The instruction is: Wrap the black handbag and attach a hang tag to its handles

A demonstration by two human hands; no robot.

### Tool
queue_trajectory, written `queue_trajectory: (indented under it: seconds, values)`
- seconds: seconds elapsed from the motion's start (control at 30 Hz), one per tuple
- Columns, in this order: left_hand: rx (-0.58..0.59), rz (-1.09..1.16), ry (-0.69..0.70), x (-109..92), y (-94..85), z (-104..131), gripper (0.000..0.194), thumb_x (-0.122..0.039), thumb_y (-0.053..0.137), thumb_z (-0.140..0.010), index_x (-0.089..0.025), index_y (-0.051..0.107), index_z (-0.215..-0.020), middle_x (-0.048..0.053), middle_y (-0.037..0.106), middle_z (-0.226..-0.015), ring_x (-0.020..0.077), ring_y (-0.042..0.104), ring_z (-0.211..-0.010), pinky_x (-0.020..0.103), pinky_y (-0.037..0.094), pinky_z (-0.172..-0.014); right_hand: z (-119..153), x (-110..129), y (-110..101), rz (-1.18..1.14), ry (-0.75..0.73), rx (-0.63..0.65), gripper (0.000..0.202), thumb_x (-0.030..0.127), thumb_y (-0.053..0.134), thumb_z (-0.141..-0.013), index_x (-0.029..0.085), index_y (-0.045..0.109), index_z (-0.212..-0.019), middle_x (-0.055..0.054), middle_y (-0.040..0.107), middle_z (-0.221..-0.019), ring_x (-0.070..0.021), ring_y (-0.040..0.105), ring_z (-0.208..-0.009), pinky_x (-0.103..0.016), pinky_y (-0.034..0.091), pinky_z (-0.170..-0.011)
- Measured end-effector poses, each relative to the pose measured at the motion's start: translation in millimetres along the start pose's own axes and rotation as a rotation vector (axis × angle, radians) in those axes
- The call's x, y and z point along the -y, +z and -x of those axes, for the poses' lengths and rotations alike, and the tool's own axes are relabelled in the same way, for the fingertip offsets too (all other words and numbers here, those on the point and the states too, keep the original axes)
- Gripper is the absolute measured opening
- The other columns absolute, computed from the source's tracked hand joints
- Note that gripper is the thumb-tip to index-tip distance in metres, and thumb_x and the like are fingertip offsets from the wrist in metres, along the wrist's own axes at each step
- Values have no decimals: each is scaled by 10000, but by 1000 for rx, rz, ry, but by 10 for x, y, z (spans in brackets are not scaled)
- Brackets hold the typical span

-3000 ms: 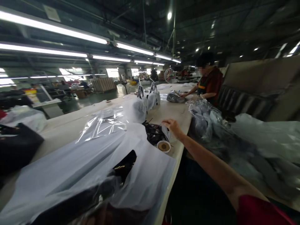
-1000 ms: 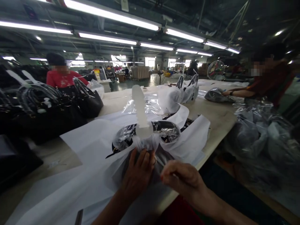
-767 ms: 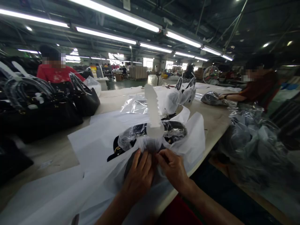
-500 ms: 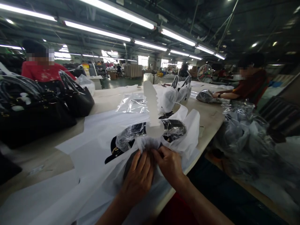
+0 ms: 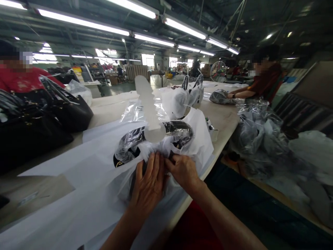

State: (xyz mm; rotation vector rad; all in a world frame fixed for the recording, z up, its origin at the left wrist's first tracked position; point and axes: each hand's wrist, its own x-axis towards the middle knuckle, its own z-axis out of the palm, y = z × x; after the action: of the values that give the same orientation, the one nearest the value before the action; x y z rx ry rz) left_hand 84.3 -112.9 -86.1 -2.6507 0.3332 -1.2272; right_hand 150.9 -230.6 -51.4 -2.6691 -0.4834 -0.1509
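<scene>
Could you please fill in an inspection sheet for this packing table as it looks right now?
Surface: long pale table, largely covered by white sheets.
Job's things: a black item in a white bag, its handles in clear film; a white strip stands up from the gathered neck.
Clutter: clear plastic sheet, two wrapped bags, black handbags at the left, a heap of film-wrapped goods at the right.
Hands: left hand lies flat on the bag; right hand pinches its neck.
Cables: nothing seen.
Surroundings: factory hall with strip lights; a person in red at the left, another at the right, a fan behind.
</scene>
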Motion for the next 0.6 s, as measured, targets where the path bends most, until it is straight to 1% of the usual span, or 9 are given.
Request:
queue_trajectory:
  seconds: [0.1, 0.2, 0.3, 0.37, 0.4, 0.47, 0.5, 0.53, 0.6]
  values:
    - [24, -16, -9, -14, 10, 15, 416, -221, 392, -901, -24, 465, -1260, 185, 435, -1346, 308, 428, -1233, 500, 199, -1068, 16, -85, -29, -38, 30, 46, 436, 494, 457, -872, 179, 682, -672, -91, 681, -676, -197, 634, -649, -271, 394, -571]
    - [28, -19, -5, -11, 23, 10, 431, -232, 402, -899, -18, 449, -1270, 190, 432, -1348, 313, 419, -1238, 504, 207, -1059, 45, -177, -49, -128, 38, 94, 456, 497, 466, -872, 187, 670, -608, -51, 640, -566, -159, 610, -567, -252, 381, -542]
    - [50, 44, -5, 17, -4, -2, 443, -277, 412, -898, -25, 458, -1260, 193, 449, -1338, 320, 414, -1240, 508, 253, -1026, 86, -263, -46, -157, 32, 117, 439, 462, 480, -877, 189, 658, -584, -31, 619, -526, -148, 607, -564, -244, 381, -556]
    - [33, 136, 2, 44, -92, -16, 388, -283, 436, -891, -57, 523, -1194, 176, 506, -1292, 311, 439, -1215, 487, 312, -992, 113, -319, -29, -156, 27, 137, 423, 436, 473, -887, 187, 658, -600, -29, 624, -533, -148, 610, -577, -242, 383, -571]
    - [0, 177, 0, 57, -165, -33, 337, -262, 473, -877, -77, 557, -1146, 160, 554, -1240, 299, 471, -1181, 464, 349, -968, 124, -349, -16, -153, 24, 145, 416, 428, 470, -890, 186, 658, -610, -29, 626, -536, -149, 611, -580, -242, 381, -571]
    - [-129, 199, 1, 80, -365, -109, 272, -186, 579, -815, -108, 596, -1076, 119, 632, -1099, 257, 549, -1054, 406, 412, -917, 146, -412, 20, -136, 3, 155, 407, 425, 465, -891, 187, 656, -623, -29, 630, -540, -152, 610, -581, -243, 366, -559]
    - [-212, 164, -9, 91, -482, -177, 317, -151, 633, -771, -116, 596, -1084, 106, 638, -1061, 240, 563, -1006, 385, 430, -904, 160, -444, 43, -119, -16, 145, 404, 427, 463, -890, 187, 655, -628, -33, 638, -553, -156, 612, -588, -247, 354, -549]
    - [-294, 106, -19, 105, -599, -269, 416, -137, 682, -726, -113, 576, -1128, 110, 619, -1076, 240, 554, -1003, 378, 440, -903, 180, -474, 71, -100, -39, 125, 403, 425, 458, -892, 188, 653, -632, -38, 649, -573, -161, 616, -597, -251, 340, -541]
    - [-408, -13, -26, 147, -802, -521, 658, -192, 747, -668, -85, 474, -1257, 160, 511, -1214, 301, 470, -1129, 426, 422, -954, 242, -522, 142, -69, -102, 71, 403, 411, 435, -902, 183, 651, -651, -50, 670, -619, -166, 622, -605, -262, 311, -526]
